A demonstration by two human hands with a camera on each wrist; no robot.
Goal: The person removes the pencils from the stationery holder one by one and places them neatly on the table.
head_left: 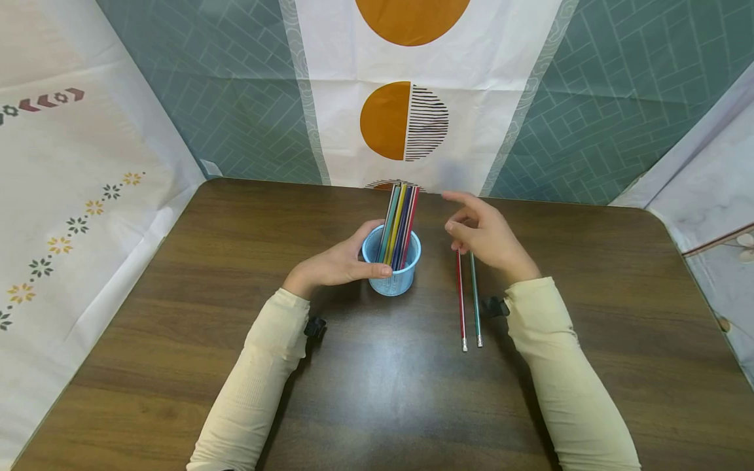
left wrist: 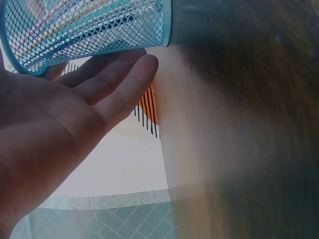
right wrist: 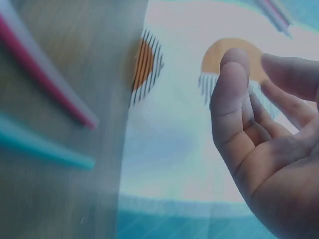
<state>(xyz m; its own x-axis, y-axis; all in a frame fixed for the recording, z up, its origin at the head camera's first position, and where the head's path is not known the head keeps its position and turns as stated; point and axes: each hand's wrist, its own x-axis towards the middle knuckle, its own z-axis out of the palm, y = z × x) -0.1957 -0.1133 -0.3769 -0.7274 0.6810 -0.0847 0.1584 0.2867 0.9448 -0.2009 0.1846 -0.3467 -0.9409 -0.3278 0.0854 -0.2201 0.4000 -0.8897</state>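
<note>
My left hand (head_left: 336,261) holds a light blue mesh pencil cup (head_left: 393,286), its thumb across the near side and the other fingers round the back. Several coloured pencils (head_left: 399,226) stand in the cup, leaning a little to the right. The left wrist view shows the fingers against the mesh wall of the cup (left wrist: 107,37). To the right of the cup, my right hand (head_left: 485,239) is raised over the far ends of two pencils, index finger extended, nothing held. Beneath it lie a red pencil (head_left: 462,307) and a green pencil (head_left: 476,304), side by side, eraser ends toward me.
The brown wooden table (head_left: 377,392) ends at the back against a patterned cloth (head_left: 336,131). More cloth hangs at the left and right sides. A small black wrist mount (head_left: 315,326) sits on the left sleeve, and another (head_left: 493,307) on the right.
</note>
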